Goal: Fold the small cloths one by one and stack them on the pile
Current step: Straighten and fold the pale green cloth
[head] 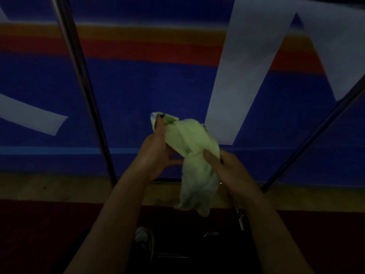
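A small pale green cloth [194, 155] hangs bunched and crumpled in the air in the middle of the dim view. My left hand [156, 153] grips its upper end, with the fingers curled round the top corner. Lower down on the right, my right hand [227, 167] holds the cloth's middle, thumb pressed on the fabric. The loose lower end of the cloth dangles below both hands. No pile of folded cloths is in view.
A large blue banner [138, 95] with orange, red and white bands fills the background. Two dark metal poles [88, 91] [312, 139] slant in front of it. Below lie a tan floor strip [59, 186] and a dark red surface. A shoe [144, 238] shows near the bottom.
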`<state>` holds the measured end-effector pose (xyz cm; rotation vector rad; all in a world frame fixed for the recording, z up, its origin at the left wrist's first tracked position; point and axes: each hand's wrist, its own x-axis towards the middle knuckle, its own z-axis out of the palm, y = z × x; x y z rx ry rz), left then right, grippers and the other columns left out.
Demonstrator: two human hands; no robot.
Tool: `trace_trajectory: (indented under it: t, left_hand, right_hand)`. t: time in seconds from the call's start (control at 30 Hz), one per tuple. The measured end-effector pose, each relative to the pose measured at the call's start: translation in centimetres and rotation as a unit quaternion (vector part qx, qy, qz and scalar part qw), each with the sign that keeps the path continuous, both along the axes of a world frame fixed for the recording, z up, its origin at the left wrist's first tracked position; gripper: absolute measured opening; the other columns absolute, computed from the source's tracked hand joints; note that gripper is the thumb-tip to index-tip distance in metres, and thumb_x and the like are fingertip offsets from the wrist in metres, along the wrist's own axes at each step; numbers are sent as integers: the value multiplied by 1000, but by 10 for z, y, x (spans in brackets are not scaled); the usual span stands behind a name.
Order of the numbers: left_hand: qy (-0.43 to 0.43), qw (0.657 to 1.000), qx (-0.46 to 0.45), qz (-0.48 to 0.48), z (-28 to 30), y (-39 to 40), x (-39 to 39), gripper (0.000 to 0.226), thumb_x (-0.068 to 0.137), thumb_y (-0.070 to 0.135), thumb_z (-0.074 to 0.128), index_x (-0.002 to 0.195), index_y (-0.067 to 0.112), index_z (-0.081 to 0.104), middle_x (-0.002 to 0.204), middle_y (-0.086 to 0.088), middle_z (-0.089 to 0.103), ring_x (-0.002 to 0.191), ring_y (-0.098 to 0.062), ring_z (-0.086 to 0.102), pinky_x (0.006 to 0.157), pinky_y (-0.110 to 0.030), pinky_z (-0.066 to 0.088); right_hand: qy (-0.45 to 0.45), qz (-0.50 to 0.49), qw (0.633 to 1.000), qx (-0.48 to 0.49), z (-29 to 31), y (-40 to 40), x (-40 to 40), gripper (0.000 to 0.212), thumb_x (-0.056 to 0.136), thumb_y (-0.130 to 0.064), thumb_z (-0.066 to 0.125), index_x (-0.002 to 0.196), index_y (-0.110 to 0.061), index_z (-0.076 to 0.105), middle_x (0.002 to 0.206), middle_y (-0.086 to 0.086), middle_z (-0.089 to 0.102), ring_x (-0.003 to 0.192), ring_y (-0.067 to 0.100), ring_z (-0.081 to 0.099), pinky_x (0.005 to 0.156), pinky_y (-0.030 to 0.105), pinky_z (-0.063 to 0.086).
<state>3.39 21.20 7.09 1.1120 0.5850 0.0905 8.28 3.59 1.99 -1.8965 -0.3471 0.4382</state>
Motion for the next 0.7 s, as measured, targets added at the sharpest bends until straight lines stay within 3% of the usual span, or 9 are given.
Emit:
trace_trajectory:
  t: [0.07, 0.17, 0.3, 0.33, 0.4, 0.47, 0.53, 0.6, 0.7]
  left_hand:
    - [-7, 999, 19, 34, 2, 5, -1, 58, 96, 67, 32, 105, 17, 58, 106, -14, 69, 96, -30, 69, 75, -49, 61]
    - [10, 996, -2, 88, -3, 14, -7, 63, 97, 67, 31, 111, 12, 59, 105, -19, 70, 92, -32, 72, 69, -44, 61]
    - [-28, 998, -52, -15, -14, 10, -7, 79, 92, 74, 25, 136, 14, 51, 116, -14, 71, 102, -30, 70, 72, -44, 60]
    - [-31, 997, -55, -48, -13, 4, -7, 81, 87, 77, 31, 137, 17, 51, 122, -13, 69, 105, -29, 69, 73, -43, 60]
    - [-21, 994, -42, -95, -15, -5, -7, 84, 67, 76, 63, 123, 14, 59, 112, -12, 73, 94, -24, 72, 68, -40, 60]
    - [4, 984, 47, -171, -26, -10, -13, 74, 58, 59, 81, 111, 11, 65, 100, -9, 76, 89, -20, 75, 74, -40, 62]
    - [44, 953, 161, -254, -36, -11, -22, 60, 72, 56, 76, 115, 15, 68, 107, -8, 76, 101, -24, 72, 93, -48, 56]
    - [46, 930, 195, -309, -41, -12, -27, 50, 84, 57, 69, 115, 17, 72, 111, -5, 75, 107, -23, 70, 103, -48, 50]
    - [10, 924, 228, -306, -41, -15, -28, 40, 96, 48, 55, 111, 16, 74, 111, 0, 75, 109, -17, 69, 106, -44, 48]
  right_hand:
    - [9, -50, 999, 17, 1, 1, 0, 38, 98, -54, 46, 112, -25, 67, 101, -1, 72, 97, 17, 69, 90, 44, 55]
    - [138, -128, 979, 79, 7, 2, 5, 51, 96, -62, 43, 125, -23, 61, 114, 4, 67, 104, 23, 64, 92, 43, 53]
    - [277, -102, 915, 276, 12, 2, 2, 43, 95, -53, 51, 118, -18, 63, 116, 10, 70, 108, 26, 66, 94, 43, 52]
    - [274, -78, 913, 293, 11, 3, 0, 44, 94, -52, 54, 117, -16, 64, 113, 9, 71, 104, 24, 68, 92, 42, 54]
    - [240, -38, 929, 280, 9, 5, -4, 33, 92, -43, 61, 111, -16, 65, 101, 4, 74, 91, 20, 71, 80, 37, 58]
    - [215, -29, 938, 269, 8, 5, -4, 15, 92, -25, 66, 103, -16, 65, 95, 3, 72, 84, 18, 71, 75, 34, 58]
    - [225, -43, 934, 275, 7, 5, -3, 8, 93, -17, 63, 100, -13, 64, 90, 5, 72, 79, 18, 71, 71, 34, 58]
    - [254, -86, 917, 295, 10, 5, -1, 14, 95, -21, 60, 100, -9, 65, 81, 7, 74, 71, 17, 72, 62, 31, 58]
    - [220, -118, 942, 224, 5, 4, 3, 35, 101, -34, 51, 121, -7, 61, 107, 17, 70, 92, 22, 69, 78, 37, 57]
